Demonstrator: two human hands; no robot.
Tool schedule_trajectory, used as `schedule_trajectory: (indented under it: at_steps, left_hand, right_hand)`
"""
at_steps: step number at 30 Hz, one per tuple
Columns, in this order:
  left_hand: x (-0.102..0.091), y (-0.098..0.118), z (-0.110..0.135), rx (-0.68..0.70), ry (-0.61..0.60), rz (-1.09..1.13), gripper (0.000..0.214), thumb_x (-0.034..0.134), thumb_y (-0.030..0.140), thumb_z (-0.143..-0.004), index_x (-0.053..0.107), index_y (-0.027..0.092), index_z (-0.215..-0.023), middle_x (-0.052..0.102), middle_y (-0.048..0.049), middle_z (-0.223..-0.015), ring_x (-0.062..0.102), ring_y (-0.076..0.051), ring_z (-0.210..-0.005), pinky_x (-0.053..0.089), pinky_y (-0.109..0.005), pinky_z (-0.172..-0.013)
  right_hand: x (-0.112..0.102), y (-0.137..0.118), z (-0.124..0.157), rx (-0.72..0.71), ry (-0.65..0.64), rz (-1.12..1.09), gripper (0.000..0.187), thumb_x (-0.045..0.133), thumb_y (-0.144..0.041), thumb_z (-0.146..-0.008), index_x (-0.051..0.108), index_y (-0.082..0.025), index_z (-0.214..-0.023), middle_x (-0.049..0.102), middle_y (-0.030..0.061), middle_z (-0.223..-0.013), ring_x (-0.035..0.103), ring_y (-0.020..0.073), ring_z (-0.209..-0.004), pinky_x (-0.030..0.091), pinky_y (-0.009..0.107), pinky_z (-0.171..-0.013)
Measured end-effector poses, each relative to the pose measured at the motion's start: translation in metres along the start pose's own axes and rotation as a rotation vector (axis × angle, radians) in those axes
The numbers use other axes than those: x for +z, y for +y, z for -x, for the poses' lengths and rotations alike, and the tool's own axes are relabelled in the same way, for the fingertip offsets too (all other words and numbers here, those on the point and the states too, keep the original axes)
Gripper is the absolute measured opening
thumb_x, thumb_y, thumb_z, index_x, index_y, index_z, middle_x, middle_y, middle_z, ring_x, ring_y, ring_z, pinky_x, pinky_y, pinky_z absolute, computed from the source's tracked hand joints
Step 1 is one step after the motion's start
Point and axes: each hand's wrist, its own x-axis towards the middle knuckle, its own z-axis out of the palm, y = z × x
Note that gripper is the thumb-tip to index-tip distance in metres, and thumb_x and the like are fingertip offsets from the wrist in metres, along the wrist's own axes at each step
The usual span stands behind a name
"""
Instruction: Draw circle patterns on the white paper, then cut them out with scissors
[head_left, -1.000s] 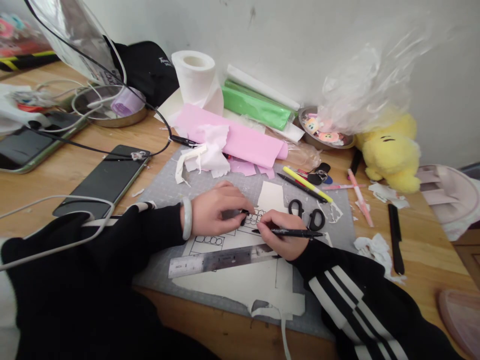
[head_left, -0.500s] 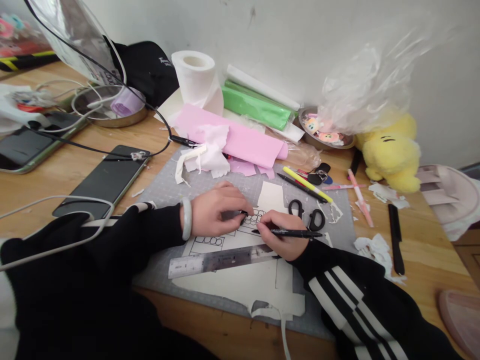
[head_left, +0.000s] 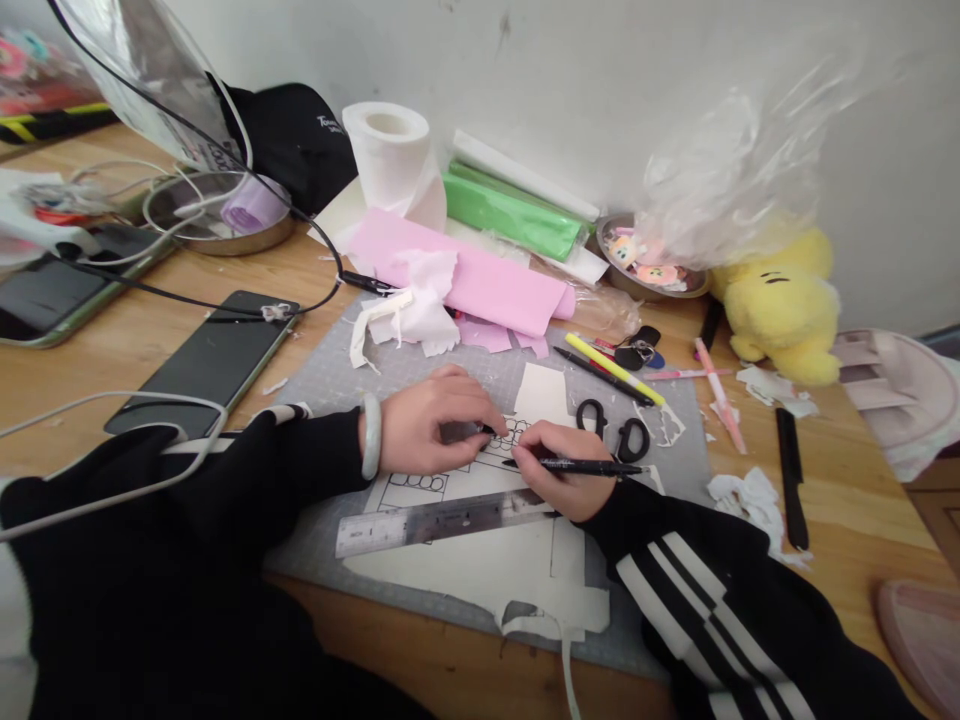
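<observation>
In the head view, the right grip (head_left: 570, 488) is closed around a black pen (head_left: 585, 466), its tip jutting left over the paper (head_left: 487, 560) toward the half-curled left grip (head_left: 431, 422), whose hold on a small dark thing (head_left: 487, 432) I cannot tell

A mat (head_left: 319, 550) lies on the table (head_left: 870, 520), with paper (head_left: 465, 572) on it and a ruler (head_left: 435, 524) across the paper. Scissors (head_left: 634, 441) lie on the mat behind the right hand (head_left: 562, 465), and a pen (head_left: 596, 466) is in that hand. Left of the mat lies a phone (head_left: 214, 360). Behind the mat stands a roll (head_left: 390, 165); farther right are a bowl (head_left: 675, 292) and, beside it, a stuffed toy (head_left: 784, 305).
</observation>
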Motion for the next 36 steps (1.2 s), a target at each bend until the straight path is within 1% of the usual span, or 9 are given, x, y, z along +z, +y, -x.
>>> schedule_trajectory:
  at_steps: [6,11,15,20,28,32,36]
  left_hand:
    - [-0.0002,0.0009,-0.0001,-0.026,-0.01,-0.021,0.019,0.05,0.015,-0.076,0.062,0.02,-0.089,0.066,-0.0016,-0.076,0.058,-0.015,-0.074,0.038,-0.033,-0.083]
    - [-0.0002,0.0024,-0.0002,-0.041,0.013,-0.034,0.019,0.05,0.014,-0.076,0.062,0.019,-0.089,0.066,-0.0016,-0.076,0.057,-0.015,-0.074,0.037,-0.034,-0.084]
    - [-0.0004,0.0028,-0.0002,-0.058,0.009,-0.031,0.018,0.049,0.016,-0.077,0.062,0.02,-0.089,0.065,-0.0015,-0.075,0.057,-0.015,-0.074,0.037,-0.034,-0.085]
    - [-0.0002,0.002,-0.0003,-0.038,0.003,-0.041,0.019,0.049,0.016,-0.077,0.062,0.019,-0.089,0.065,-0.002,-0.074,0.057,-0.016,-0.074,0.038,-0.034,-0.082]
    - [-0.0004,0.0021,-0.0001,-0.058,0.0,0.008,0.016,0.05,0.016,-0.074,0.061,0.02,-0.084,0.067,-0.002,-0.076,0.058,-0.015,-0.074,0.038,-0.033,-0.083]
    - [-0.0005,0.0015,0.0002,-0.017,-0.013,0.043,0.016,0.05,0.015,-0.072,0.061,0.02,-0.082,0.066,-0.0021,-0.075,0.058,-0.016,-0.073,0.039,-0.033,-0.082]
    - [-0.0001,0.0007,0.0004,0.029,-0.026,0.049,0.017,0.05,0.013,-0.071,0.062,0.019,-0.082,0.065,-0.0027,-0.073,0.057,-0.016,-0.07,0.039,-0.034,-0.08]
  right_hand:
    - [0.0003,0.0002,0.0007,0.005,0.0,0.0,0.016,0.049,-0.022,-0.079,0.055,-0.017,-0.064,0.055,-0.0031,-0.052,0.045,0.0072,-0.047,0.036,0.018,-0.048]
    - [0.0005,0.0008,0.0006,0.003,-0.007,-0.001,0.017,0.048,-0.022,-0.079,0.055,-0.018,-0.064,0.054,-0.003,-0.052,0.045,0.0079,-0.047,0.036,0.019,-0.048]
    - [0.0005,0.0008,0.0003,0.012,-0.013,-0.002,0.017,0.048,-0.023,-0.079,0.055,-0.018,-0.064,0.054,-0.0026,-0.053,0.045,0.008,-0.048,0.037,0.02,-0.049]
    - [0.0009,0.0011,0.0003,0.005,-0.016,-0.007,0.017,0.049,-0.023,-0.079,0.055,-0.017,-0.064,0.054,-0.0027,-0.052,0.045,0.0076,-0.047,0.036,0.019,-0.048]
    - [-0.001,-0.0003,-0.0004,0.017,0.004,-0.029,0.016,0.049,-0.022,-0.079,0.054,-0.018,-0.064,0.054,-0.0032,-0.052,0.045,0.0074,-0.047,0.036,0.019,-0.048]
    - [-0.0034,-0.0011,-0.0004,0.011,0.04,-0.032,0.016,0.049,-0.022,-0.08,0.054,-0.018,-0.065,0.053,-0.0039,-0.051,0.044,0.0069,-0.045,0.036,0.018,-0.046]
    - [-0.0023,-0.0005,-0.0002,-0.01,0.022,-0.006,0.015,0.049,-0.023,-0.08,0.055,-0.018,-0.067,0.054,-0.0033,-0.053,0.046,0.0075,-0.047,0.037,0.018,-0.048]
